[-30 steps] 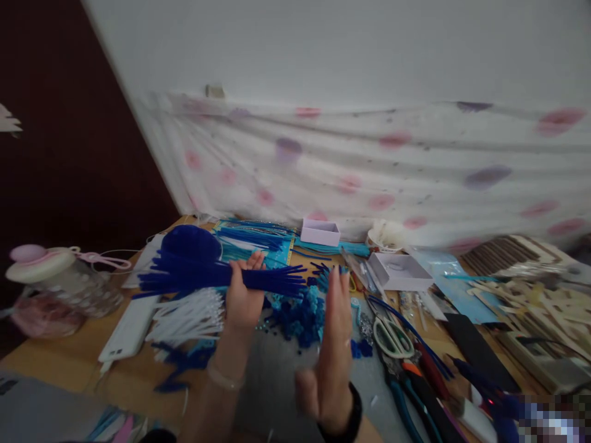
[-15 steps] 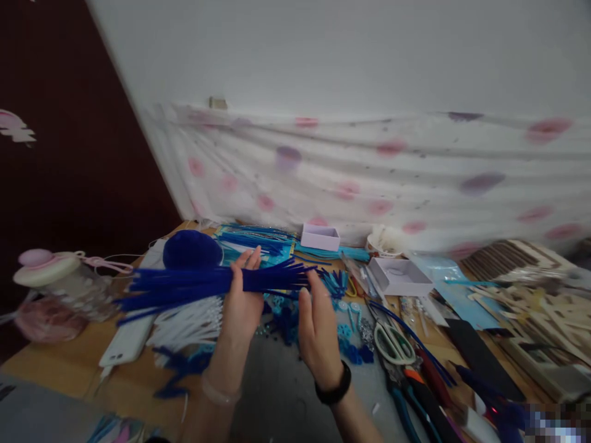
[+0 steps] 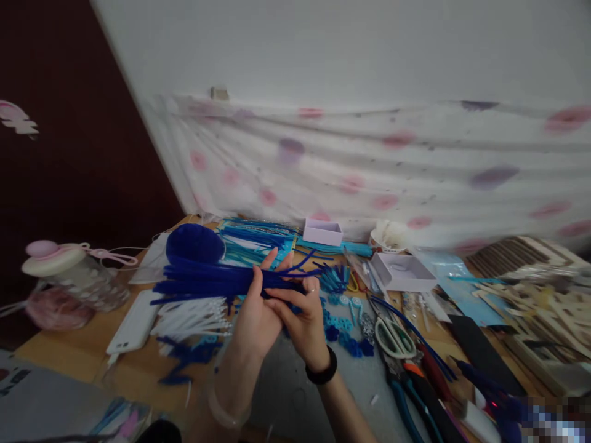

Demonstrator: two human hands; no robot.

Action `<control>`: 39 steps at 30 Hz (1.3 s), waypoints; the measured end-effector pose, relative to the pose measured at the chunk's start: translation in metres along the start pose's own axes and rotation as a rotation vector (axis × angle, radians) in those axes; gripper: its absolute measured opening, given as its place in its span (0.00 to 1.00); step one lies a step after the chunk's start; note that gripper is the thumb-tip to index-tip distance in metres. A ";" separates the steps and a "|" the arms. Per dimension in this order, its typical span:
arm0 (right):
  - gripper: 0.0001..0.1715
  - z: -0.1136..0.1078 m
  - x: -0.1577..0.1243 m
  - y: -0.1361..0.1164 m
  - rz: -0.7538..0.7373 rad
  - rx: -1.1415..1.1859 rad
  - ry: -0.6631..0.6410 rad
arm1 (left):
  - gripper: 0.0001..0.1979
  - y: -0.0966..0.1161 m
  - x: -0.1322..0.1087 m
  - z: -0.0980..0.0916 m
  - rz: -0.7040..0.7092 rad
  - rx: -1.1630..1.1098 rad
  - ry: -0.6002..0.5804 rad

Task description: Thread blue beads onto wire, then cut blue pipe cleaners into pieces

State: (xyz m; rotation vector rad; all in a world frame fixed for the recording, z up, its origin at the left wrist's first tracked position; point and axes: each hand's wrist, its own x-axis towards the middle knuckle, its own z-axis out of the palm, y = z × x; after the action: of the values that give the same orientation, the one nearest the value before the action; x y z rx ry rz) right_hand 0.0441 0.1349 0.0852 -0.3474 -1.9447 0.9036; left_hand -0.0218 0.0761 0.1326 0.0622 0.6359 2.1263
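**Q:** What were the two hands doing?

**A:** The left hand (image 3: 255,315) was closed around a bundle of dark blue pipe cleaners (image 3: 207,280), with its fingers wrapped over the stems. The bundle lay level above the table. Most of its length stuck out to the left of that hand. The right hand (image 3: 302,323) touched the left one, and its fingers (image 3: 290,298) were pinched on the short ends poking out just to the right of the grip.

**Q:** What was close to the hands?

**A:** Just below and to the left of the left hand lay a sheaf of white pipe cleaners (image 3: 189,317). Beyond it was a white phone (image 3: 133,324). Past the bundle, farther from the person, sat a round dark blue pompom (image 3: 194,242). To the right of the right hand lay small blue trimmings (image 3: 344,329), then white-handled scissors (image 3: 392,338). An open white box (image 3: 402,271) sat beyond them.

**Q:** Anything on the wrists?

**A:** A black band (image 3: 322,372) circled the right wrist, and a pale bracelet (image 3: 221,407), blurred, circled the left. The wooden table (image 3: 60,360) was crowded on both sides.
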 end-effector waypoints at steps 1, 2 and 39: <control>0.09 -0.001 0.000 0.001 0.010 0.017 0.019 | 0.21 -0.001 -0.002 0.002 -0.009 -0.004 -0.008; 0.10 -0.001 0.000 0.000 0.017 0.022 0.039 | 0.22 -0.001 -0.003 0.004 -0.017 -0.007 -0.016; 0.17 -0.047 -0.039 -0.013 0.342 -0.364 -0.246 | 0.06 -0.024 -0.002 -0.022 -0.156 0.318 0.093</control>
State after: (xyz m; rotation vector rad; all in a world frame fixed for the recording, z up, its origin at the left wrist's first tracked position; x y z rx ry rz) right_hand 0.1057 0.1252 0.0841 -0.8345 -2.3251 0.8311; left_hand -0.0091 0.0765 0.1027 0.0858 0.9980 1.8715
